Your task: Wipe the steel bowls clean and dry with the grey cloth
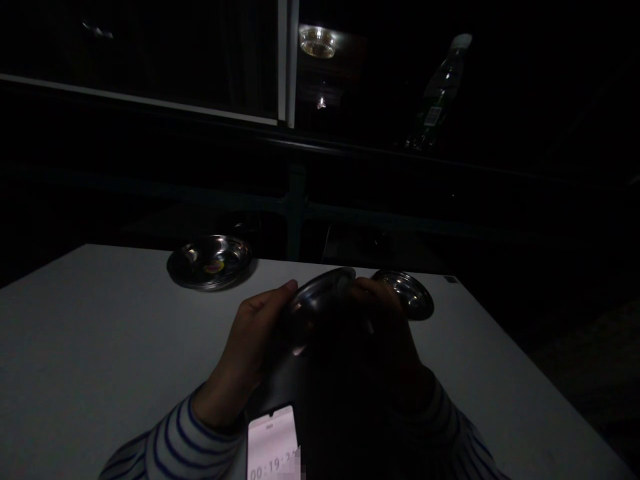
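We find the metal plate (325,293) held tilted above the table (110,353), toward its far edge. The left hand (255,327) grasps its left side, thumb along the rim; the right hand (390,313) grips the opposite side, though deep shadow hides most of that contact. We judge that the two-sided hold steadies the tilt. A stack of metal dishes (210,263) sits by the far edge, left of centre; further metal dishes (413,297) lie near the far-right corner, partly covered by the right hand. Both groups seem placed to flank the hands within reach. A phone (273,440) lies face up on the near side, presumably so its digits can be read. Beyond the far edge we note a window frame (287,60) and a bottle (440,93), its support lost in darkness.
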Motion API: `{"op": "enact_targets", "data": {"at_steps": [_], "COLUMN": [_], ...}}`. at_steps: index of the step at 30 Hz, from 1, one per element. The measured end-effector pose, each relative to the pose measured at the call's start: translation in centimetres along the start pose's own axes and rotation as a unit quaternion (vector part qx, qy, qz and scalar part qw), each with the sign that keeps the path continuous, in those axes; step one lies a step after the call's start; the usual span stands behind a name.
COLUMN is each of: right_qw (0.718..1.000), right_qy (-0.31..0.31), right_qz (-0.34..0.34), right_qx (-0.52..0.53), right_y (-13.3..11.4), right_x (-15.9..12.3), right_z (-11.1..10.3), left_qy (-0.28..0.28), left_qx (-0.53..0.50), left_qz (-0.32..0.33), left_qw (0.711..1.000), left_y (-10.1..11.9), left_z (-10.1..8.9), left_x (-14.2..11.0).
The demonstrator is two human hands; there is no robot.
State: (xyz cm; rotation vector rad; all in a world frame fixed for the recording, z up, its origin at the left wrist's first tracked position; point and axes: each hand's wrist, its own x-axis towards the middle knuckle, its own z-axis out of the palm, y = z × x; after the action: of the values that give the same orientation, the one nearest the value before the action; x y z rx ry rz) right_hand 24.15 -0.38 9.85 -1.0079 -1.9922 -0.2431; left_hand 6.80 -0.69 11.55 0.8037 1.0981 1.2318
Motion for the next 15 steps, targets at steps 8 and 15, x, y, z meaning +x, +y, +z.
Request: {"op": "enact_targets", "data": {"at_steps": [8, 15], "right_qw": [0.992, 1.0], "right_qy": [-0.118, -0.013], "right_qz": [-0.046, -0.02], "right_qx": [0.019, 0.014], "right_y": [-1.7, -0.1], "right_x": [0.2, -0.1], "right_z": [2.2, 0.7], "left_qy": [0.0, -0.003], "left_qx": [0.025, -0.006], "left_qz": [0.007, -0.018], "left_qw": [1.0, 1.0], "left_y": [-0.1, -0.1], "left_z": [0.3, 0.3], "left_x": [0.0, 0.2]}}
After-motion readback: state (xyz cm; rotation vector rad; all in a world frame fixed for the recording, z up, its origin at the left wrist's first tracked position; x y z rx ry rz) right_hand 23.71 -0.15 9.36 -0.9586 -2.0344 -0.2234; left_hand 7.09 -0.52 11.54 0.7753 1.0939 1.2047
